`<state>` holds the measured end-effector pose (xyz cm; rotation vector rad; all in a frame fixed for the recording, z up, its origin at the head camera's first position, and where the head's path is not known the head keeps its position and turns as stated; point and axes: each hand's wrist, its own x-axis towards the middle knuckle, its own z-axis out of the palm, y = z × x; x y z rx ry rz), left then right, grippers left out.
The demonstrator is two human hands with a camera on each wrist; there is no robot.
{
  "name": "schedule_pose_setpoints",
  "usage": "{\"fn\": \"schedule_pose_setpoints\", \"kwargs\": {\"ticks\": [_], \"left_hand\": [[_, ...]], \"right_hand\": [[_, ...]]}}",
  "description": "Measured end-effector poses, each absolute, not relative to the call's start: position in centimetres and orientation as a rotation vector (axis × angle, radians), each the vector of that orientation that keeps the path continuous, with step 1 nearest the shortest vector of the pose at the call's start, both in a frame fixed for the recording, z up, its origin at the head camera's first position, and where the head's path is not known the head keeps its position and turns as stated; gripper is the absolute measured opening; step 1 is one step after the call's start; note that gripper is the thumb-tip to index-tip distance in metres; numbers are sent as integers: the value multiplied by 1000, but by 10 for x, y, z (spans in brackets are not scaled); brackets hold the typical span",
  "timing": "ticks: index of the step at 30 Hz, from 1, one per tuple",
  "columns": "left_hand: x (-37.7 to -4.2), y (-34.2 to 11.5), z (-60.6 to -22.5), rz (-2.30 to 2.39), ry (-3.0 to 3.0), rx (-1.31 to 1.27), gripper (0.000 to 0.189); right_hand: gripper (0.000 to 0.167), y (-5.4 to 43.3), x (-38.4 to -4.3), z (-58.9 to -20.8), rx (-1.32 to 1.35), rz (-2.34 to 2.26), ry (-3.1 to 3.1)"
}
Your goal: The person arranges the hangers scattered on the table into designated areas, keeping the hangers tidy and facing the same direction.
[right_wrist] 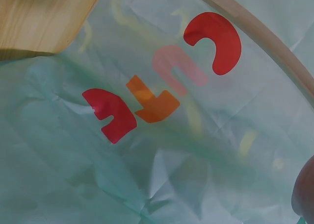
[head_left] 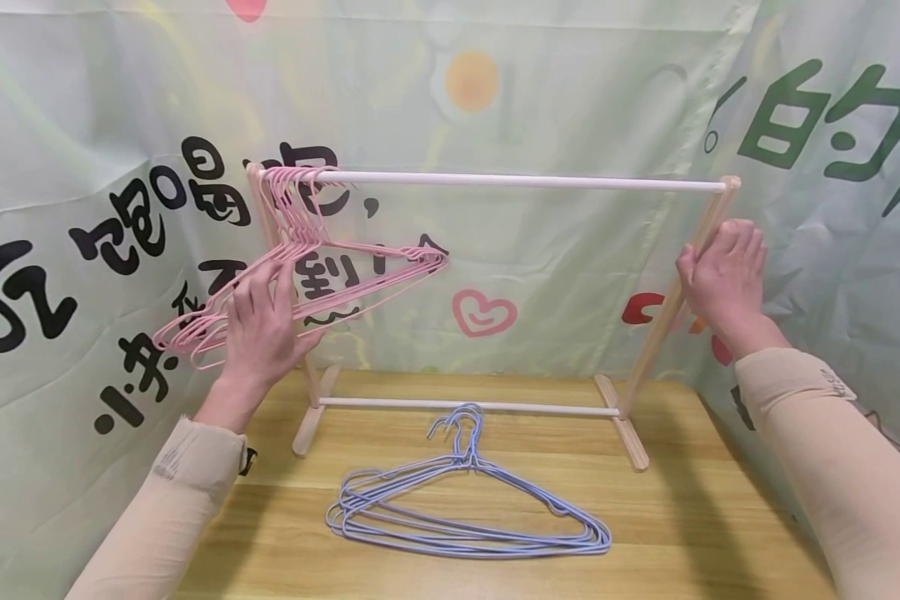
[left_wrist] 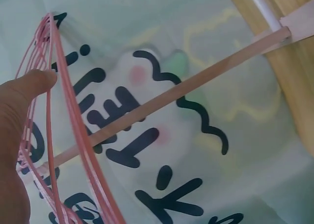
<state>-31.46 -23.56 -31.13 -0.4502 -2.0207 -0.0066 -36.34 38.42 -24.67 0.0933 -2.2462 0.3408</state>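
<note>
A bunch of pink clothes hangers [head_left: 375, 283] hangs by its hooks from the left end of the white top rail [head_left: 495, 179] of a small wooden garment rack. My left hand [head_left: 262, 321] grips these hangers below their necks. In the left wrist view the thumb [left_wrist: 39, 82] lies against the pink wires [left_wrist: 83, 140]; the other fingers are mostly out of sight. My right hand [head_left: 727, 271] holds the upper part of the rack's right wooden post [head_left: 663, 321]. Only a bit of that hand [right_wrist: 304, 194] shows in the right wrist view.
Several blue hangers [head_left: 468, 550] lie stacked on the wooden table [head_left: 390, 575] in front of the rack, hooks toward its lower white rail [head_left: 390, 403]. The rack's feet [head_left: 622, 425] rest on the table. A printed cloth [head_left: 570, 100] hangs behind and at both sides.
</note>
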Motion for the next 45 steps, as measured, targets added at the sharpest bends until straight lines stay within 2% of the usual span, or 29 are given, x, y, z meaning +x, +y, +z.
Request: {"fn": "schedule_pose_setpoints", "kwargs": {"ticks": [20,26,33,36,45], "left_hand": [[-328,-234,-328,-44,-2033,-338,131],[-327,-234,-322,-142,-1988,-402,93],[-324,-229,-293,-354,-1797,-361,60],[-324,-230,-279,-400,-1779,-316,53],[-331,-247,-244,-408,-1993,-195,54]], "right_hand": [[37,385,-364,-248,86,350,-2253],[37,384,-364,-247,87,342,-2249],[37,385,-364,-249,88,337,-2224],[37,384,-364,-249,81,353,-2220],[47,375,-357,-244,59,521,-2164]]}}
